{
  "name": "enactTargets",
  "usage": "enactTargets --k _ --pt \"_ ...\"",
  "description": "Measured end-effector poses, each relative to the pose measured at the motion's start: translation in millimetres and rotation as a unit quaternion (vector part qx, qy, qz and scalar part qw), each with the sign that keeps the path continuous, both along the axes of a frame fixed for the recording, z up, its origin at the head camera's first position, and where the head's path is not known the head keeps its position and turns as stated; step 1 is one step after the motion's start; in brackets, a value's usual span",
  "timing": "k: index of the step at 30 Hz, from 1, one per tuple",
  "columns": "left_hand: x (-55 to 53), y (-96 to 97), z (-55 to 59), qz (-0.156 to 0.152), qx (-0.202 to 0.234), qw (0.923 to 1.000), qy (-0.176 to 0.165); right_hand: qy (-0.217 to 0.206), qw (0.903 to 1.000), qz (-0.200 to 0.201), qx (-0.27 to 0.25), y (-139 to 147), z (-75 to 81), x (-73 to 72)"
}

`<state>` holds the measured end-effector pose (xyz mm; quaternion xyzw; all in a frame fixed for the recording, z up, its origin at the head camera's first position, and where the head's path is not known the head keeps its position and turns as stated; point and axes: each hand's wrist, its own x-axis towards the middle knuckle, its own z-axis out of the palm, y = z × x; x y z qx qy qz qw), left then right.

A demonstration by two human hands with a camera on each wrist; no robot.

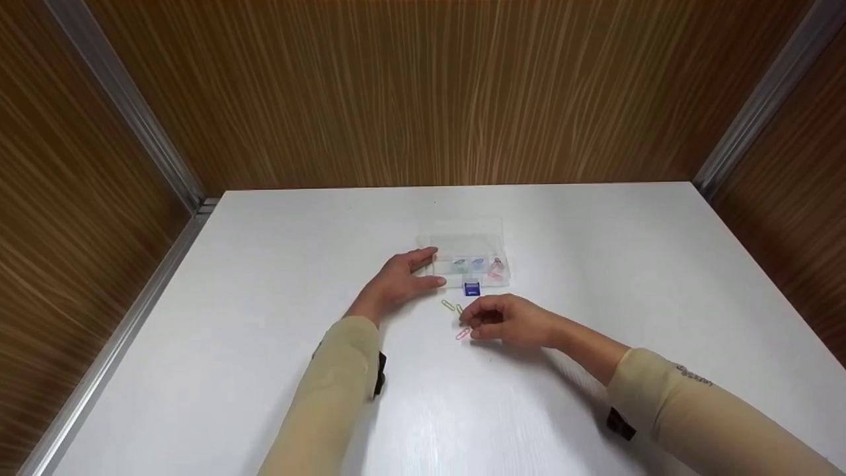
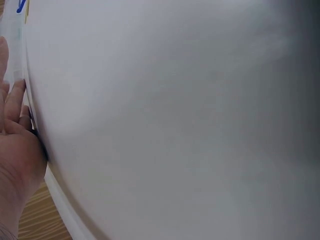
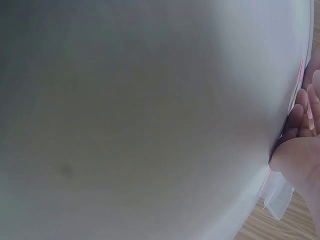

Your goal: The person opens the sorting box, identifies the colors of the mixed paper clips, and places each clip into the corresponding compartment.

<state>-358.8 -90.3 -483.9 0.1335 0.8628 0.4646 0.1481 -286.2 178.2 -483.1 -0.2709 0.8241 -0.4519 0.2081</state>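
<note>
A clear plastic box (image 1: 449, 280) stands mid-table with its transparent lid (image 1: 462, 226) raised at the back. Green, blue and pink paper clips show in its compartments. My left hand (image 1: 404, 279) rests at its left end, thumb by the front corner and fingers extended along the side. Before the box, my right hand (image 1: 512, 320) bends its fingers over the table, with a gap between thumb and forefinger. A pink paper clip (image 1: 462, 334) lies by its thumb tip. A yellow-green paper clip (image 1: 448, 305) lies farther left; another (image 1: 459, 309) is close to the forefinger.
A blue latch (image 1: 472, 289) projects from the front of the box toward the right hand. The white table (image 1: 264, 297) is bounded by a wood-grain panel (image 1: 423, 99) at the back and similar panels at both sides.
</note>
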Motion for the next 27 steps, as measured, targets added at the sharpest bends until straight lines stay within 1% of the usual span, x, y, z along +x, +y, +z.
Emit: enactTargets --k 3,9,13,16,21,27 --pt "0.8 -1.4 0.0 -0.001 0.007 1.0 0.003 0.003 1.0 0.006 0.003 -0.6 0.5 0.2" --pt "1.0 -2.2 -3.3 -0.005 0.023 0.9997 0.004 0.016 0.9998 0.015 0.001 -1.4 -2.4 1.9" --pt "1.1 -1.5 -4.4 -0.009 0.016 0.9998 0.012 0.036 0.9991 0.024 -0.003 -1.2 -3.1 4.0" --pt "1.4 -1.1 -4.9 -0.009 0.015 0.9998 0.01 0.049 0.9984 0.029 -0.007 -1.0 -2.8 5.7" --pt "2.5 -1.2 -6.1 -0.005 0.012 0.9999 0.003 0.05 0.9984 0.026 -0.002 -1.4 -2.7 7.8" --pt "1.8 -0.3 -6.7 0.002 -0.004 1.0 -0.002 0.059 0.9979 0.026 0.003 -1.2 -2.8 8.2"
